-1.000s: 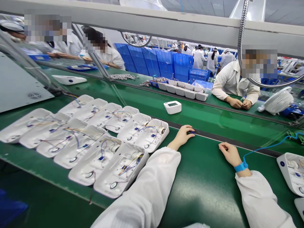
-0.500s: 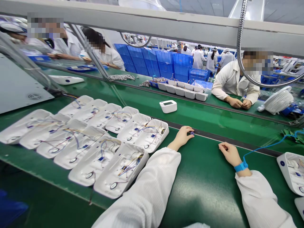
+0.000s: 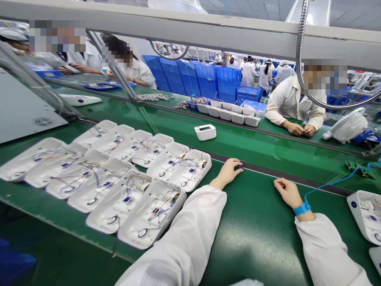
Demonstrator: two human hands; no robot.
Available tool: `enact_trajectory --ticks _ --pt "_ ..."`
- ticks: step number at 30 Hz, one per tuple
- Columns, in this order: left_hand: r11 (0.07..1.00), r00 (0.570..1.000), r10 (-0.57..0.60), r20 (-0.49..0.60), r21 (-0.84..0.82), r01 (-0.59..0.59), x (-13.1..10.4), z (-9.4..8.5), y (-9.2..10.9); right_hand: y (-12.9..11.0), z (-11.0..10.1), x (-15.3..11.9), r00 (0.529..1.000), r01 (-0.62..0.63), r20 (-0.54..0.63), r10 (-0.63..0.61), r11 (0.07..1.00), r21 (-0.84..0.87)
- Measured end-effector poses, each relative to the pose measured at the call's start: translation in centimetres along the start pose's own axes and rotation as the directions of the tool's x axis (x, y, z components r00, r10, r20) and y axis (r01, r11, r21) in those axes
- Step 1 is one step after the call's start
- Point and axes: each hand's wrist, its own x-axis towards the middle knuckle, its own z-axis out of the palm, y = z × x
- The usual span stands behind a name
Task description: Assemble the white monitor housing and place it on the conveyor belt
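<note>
My left hand (image 3: 228, 171) rests on the green table (image 3: 253, 230) by the conveyor's edge, its fingertips pinching a small blue part (image 3: 239, 167). To the right, my right hand (image 3: 287, 191) lies flat on the table, fingers loosely curled and holding nothing. It wears a blue wrist strap (image 3: 302, 208) with a coiled blue cord (image 3: 339, 182). Just left of my left arm lie several open white housings (image 3: 154, 210) with coloured wires inside.
A white device with a display (image 3: 205, 132) rides the green conveyor belt (image 3: 268, 149). More white housings (image 3: 364, 214) sit at the right edge. A white fan (image 3: 348, 126) and a person in white (image 3: 293, 105) are across the belt. Blue crates (image 3: 208, 79) are stacked behind.
The white device on the conveyor has drifted left. Green parts have come into view on the belt at the far right. Both my hands stay where they were.
</note>
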Motion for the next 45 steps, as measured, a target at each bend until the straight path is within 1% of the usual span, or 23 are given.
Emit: enact_trajectory --ticks 12,18,26,45 --pt "0.999 0.999 0.033 -0.022 0.023 -0.033 -0.06 -0.05 -0.51 0.08 -0.02 0.03 1.000 0.006 0.006 -0.005 1.000 -0.010" --pt "0.996 0.998 0.066 -0.021 0.064 -0.065 -0.05 0.31 -0.76 0.06 0.03 0.01 1.000 0.006 0.007 -0.006 1.000 -0.005" --pt "0.993 0.998 0.063 -0.024 0.098 -0.060 -0.05 0.47 -0.59 0.12 0.04 0.00 1.000 0.001 0.006 -0.001 1.000 -0.002" --pt "0.993 0.997 0.064 -0.045 0.101 -0.060 -0.26 0.21 -0.30 0.41 0.09 0.02 1.000 0.007 0.012 -0.007 1.000 0.003"
